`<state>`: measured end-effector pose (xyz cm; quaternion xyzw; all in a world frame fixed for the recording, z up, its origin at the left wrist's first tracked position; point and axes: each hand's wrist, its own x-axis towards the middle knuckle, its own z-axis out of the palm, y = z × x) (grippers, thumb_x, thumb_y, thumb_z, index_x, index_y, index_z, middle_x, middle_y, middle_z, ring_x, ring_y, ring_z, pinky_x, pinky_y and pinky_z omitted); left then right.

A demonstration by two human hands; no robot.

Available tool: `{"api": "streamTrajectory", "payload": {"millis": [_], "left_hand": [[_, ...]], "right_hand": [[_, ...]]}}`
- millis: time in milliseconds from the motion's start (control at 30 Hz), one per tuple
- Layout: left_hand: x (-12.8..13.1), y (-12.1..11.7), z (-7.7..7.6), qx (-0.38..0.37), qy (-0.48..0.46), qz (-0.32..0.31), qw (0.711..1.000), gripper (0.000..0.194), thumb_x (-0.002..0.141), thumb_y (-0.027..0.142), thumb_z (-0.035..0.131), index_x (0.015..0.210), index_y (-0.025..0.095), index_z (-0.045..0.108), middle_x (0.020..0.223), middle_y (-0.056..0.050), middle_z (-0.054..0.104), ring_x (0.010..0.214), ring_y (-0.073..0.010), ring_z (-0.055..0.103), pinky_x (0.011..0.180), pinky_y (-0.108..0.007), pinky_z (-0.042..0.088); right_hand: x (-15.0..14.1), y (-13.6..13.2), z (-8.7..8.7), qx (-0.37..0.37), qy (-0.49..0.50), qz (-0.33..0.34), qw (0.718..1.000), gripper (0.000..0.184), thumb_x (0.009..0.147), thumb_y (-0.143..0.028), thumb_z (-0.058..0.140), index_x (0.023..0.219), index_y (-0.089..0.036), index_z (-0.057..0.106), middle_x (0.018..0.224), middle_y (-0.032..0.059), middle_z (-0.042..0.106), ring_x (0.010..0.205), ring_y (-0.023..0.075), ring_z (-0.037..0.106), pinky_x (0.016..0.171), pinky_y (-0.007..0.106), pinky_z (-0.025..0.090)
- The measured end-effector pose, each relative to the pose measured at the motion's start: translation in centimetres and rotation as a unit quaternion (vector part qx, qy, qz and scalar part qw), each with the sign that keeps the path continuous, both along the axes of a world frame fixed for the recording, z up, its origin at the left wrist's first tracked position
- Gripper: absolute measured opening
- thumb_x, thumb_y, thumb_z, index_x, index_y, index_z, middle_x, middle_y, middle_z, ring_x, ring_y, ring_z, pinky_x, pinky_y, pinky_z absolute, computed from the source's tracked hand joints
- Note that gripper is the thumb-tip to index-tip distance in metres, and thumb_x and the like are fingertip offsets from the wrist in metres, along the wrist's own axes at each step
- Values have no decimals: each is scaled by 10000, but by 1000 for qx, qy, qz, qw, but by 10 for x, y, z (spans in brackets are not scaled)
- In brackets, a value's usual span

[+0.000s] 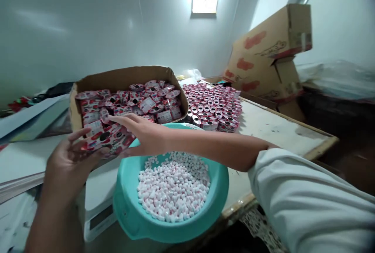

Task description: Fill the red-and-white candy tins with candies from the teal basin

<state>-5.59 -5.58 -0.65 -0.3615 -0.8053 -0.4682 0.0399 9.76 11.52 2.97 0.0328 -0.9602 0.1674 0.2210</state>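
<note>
Two hands hold some pink packets at the left middle of the frame, by the near side of the open box. The left hand pinches one end between fingers and thumb; the right hand grips the other, fingers on top. How many packets they hold is hard to tell. If the fingers go slack, one might slip onto the white scale or into the green bowl at the bottom middle. The right arm reaches across that bowl, so a low elbow could bump it and spill the small white pieces, since it looks close to the table's edge.
</note>
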Motion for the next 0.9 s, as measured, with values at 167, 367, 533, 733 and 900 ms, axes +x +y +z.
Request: {"api": "streamTrajectory", "payload": {"millis": [167, 367, 533, 733, 900], "left_hand": [[44, 22, 0, 150, -190, -134, 961, 734, 568, 490, 839, 1241, 330, 594, 1185, 8, 729, 1065, -289, 691, 919, -379, 582], [34, 28, -14, -58, -139, -202, 968, 537, 674, 605, 744, 1136, 342, 664, 1284, 28, 694, 1138, -280, 660, 908, -348, 566], [39, 41, -19, -173, -49, -119, 976, 430, 727, 596, 632, 1067, 341, 696, 1193, 86, 727, 1027, -258, 686, 728, -277, 563], [39, 47, -22, -188, 9, -158, 969, 397, 765, 573, 581, 1035, 304, 694, 1226, 37, 704, 1081, -269, 663, 778, -310, 564], [29, 47, -29, -199, 46, -183, 962, 477, 771, 615, 564, 1059, 258, 699, 1232, -50, 697, 1156, -308, 637, 789, -333, 576]], "right_hand": [[38, -2, 20, -60, 9, 33, 998, 641, 897, -387, 563, 1477, -489, 309, 1508, -226, 439, 1390, 132, 438, 1148, 264, 371], [163, 47, 2, -111, 145, -249, 951, 586, 844, -379, 667, 1395, -262, 505, 1371, 44, 605, 1199, 227, 608, 1015, 390, 517], [256, 95, -78, -162, 206, -470, 843, 430, 802, -368, 693, 1179, -169, 639, 1126, 111, 720, 976, 255, 700, 865, 400, 572], [265, 129, -142, -106, 143, -460, 870, 349, 855, -330, 586, 1149, -172, 689, 1079, 123, 735, 943, 263, 690, 855, 425, 567], [257, 138, -147, -46, 136, -478, 867, 292, 861, -360, 603, 1070, -222, 754, 1134, 143, 692, 1098, 339, 604, 1002, 552, 472]]}}
